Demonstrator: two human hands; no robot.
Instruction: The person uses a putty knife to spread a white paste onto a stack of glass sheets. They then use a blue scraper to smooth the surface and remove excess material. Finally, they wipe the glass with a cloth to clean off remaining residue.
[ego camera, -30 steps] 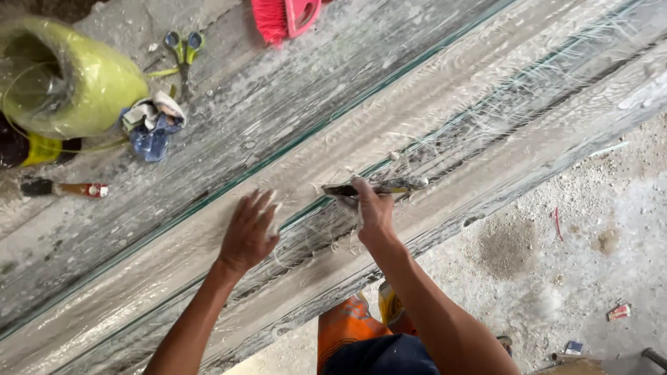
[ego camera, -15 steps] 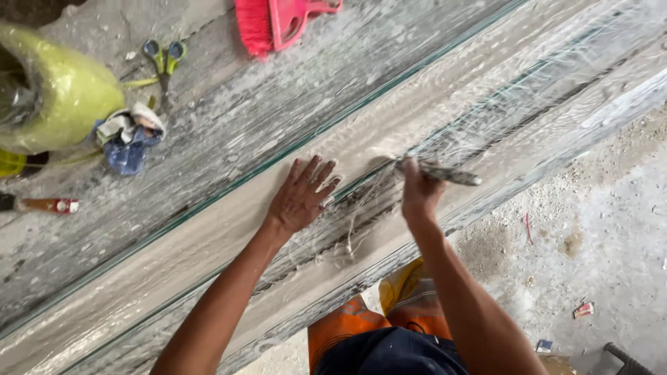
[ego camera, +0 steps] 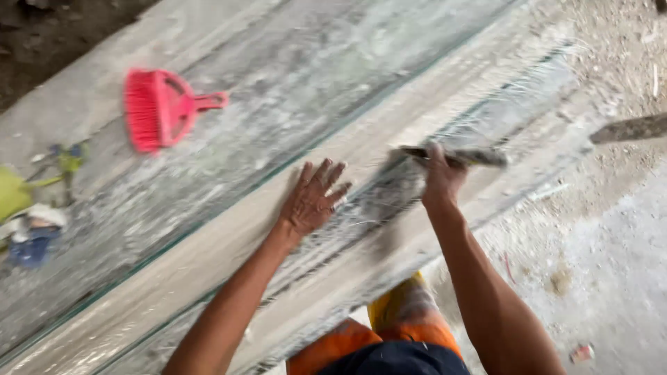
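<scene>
While left hand (ego camera: 313, 201) lies flat, fingers spread, right hand (ego camera: 441, 177) grips blurred tool (ego camera: 455, 156), long axis left-right.

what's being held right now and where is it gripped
The right hand grips a blurred, dark hand tool around its middle, both ends sticking out. The left hand holds nothing, lying flat on the long slab.

Even, soft daylight, bright, without hard shadows. Pale sheen across the long grey dusty stone slab (ego camera: 292, 90). Heavy motion blur over the right hand (ego camera: 442, 177) and its dark flat tool (ego camera: 458, 155). Left hand (ego camera: 313, 201) sharper. Softened at the frame edges.
</scene>
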